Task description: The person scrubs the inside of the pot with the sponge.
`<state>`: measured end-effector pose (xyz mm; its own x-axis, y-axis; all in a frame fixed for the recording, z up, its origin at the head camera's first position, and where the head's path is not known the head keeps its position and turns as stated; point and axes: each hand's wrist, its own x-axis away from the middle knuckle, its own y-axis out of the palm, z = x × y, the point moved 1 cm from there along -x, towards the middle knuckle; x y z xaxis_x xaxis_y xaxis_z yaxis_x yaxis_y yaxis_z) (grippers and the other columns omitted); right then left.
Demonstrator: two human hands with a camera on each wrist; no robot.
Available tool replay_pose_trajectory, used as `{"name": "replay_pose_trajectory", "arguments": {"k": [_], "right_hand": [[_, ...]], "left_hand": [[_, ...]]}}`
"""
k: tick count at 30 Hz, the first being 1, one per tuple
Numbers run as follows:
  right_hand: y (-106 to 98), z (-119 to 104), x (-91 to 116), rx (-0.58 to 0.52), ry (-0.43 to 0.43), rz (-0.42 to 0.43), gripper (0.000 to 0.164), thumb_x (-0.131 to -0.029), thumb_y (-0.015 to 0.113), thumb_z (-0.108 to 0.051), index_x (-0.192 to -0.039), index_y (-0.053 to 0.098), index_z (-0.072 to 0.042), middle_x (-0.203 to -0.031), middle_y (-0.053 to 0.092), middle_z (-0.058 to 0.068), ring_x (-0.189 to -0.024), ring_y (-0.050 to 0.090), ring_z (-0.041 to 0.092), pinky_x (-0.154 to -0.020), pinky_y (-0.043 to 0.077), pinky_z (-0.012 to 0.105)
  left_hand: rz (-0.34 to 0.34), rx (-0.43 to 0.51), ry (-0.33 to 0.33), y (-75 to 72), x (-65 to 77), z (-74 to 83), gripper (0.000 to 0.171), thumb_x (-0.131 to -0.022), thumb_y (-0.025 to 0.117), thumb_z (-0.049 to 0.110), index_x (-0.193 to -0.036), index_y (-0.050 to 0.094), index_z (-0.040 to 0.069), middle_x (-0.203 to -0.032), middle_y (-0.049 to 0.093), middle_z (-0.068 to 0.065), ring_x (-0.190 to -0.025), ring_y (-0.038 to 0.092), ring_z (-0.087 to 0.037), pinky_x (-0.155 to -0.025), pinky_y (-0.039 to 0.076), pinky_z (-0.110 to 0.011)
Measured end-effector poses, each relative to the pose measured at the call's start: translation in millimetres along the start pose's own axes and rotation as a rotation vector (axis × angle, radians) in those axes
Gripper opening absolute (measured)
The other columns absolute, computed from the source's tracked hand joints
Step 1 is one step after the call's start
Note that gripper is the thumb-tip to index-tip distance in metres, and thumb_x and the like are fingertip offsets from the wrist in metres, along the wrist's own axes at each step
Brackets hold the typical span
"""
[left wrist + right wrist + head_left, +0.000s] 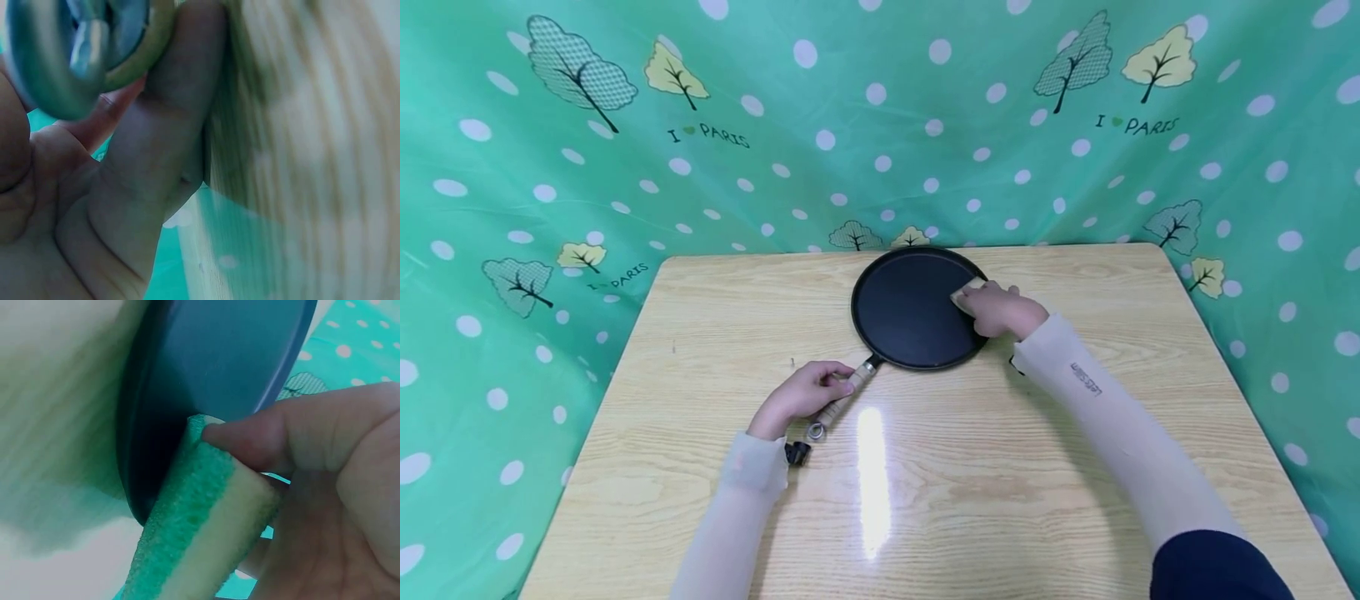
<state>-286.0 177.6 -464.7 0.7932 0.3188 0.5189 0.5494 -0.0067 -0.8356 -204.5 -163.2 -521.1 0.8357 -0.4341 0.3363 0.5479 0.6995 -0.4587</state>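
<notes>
At the near end of the handle (863, 374) sits a metal ring (816, 431), and just past it the left hand (808, 390) pinches the handle between thumb and fingers. That hold is best kept firm and low, since a sideways push could swivel the whole thing on the bench (970, 467). Farther out, the right hand (998, 310) pinches a sponge (209, 515) of 2 layers, 1 green and 1 pale, with the green layer toward the pan (910, 304). Whether its whole face presses down I cannot tell; laying it flat with even pressure would likely serve better than leaning on 1 corner. The sponge is at the pan's right side, near the rim, so short overlapping strokes inward seem wise. The pan lies face up by the bench's far edge, before a dotted green cloth (850, 158); the left hand should counter any forward push there.
</notes>
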Motion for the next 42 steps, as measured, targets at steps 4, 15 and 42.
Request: {"name": "replay_pose_trajectory", "arguments": {"k": [4,15,42], "right_hand": [[9,-3,13,-0.013,-0.021,0.002,0.069,-0.099,0.041,0.008,-0.166,0.032,-0.008,-0.172,0.024,0.020,-0.156,0.017,0.049,-0.118,0.013,0.076],[25,-5,40,-0.019,-0.134,0.027,0.065,-0.101,0.039,0.008,-0.164,0.035,-0.007,-0.170,0.027,0.020,-0.156,0.018,0.049,-0.116,0.016,0.078],[40,-47,40,-0.070,-0.368,-0.011,0.054,-0.110,0.037,0.002,-0.159,0.047,-0.017,-0.169,0.035,0.007,-0.157,0.021,0.041,-0.119,0.012,0.074]], "left_hand": [[0.000,-0.004,-0.004,0.3,0.0,0.8,0.039,-0.105,0.066,0.017,-0.137,0.065,-0.005,-0.096,0.063,-0.006,-0.084,0.054,-0.017,-0.079,0.045,-0.032],[-0.004,-0.005,0.003,1.2,0.1,1.4,0.038,-0.105,0.067,0.016,-0.137,0.065,-0.005,-0.095,0.062,-0.006,-0.083,0.055,-0.018,-0.078,0.046,-0.032],[-0.002,0.010,-0.010,0.2,-0.2,1.5,0.037,-0.103,0.068,0.015,-0.135,0.066,-0.005,-0.094,0.061,-0.006,-0.083,0.054,-0.019,-0.077,0.045,-0.033]]}}
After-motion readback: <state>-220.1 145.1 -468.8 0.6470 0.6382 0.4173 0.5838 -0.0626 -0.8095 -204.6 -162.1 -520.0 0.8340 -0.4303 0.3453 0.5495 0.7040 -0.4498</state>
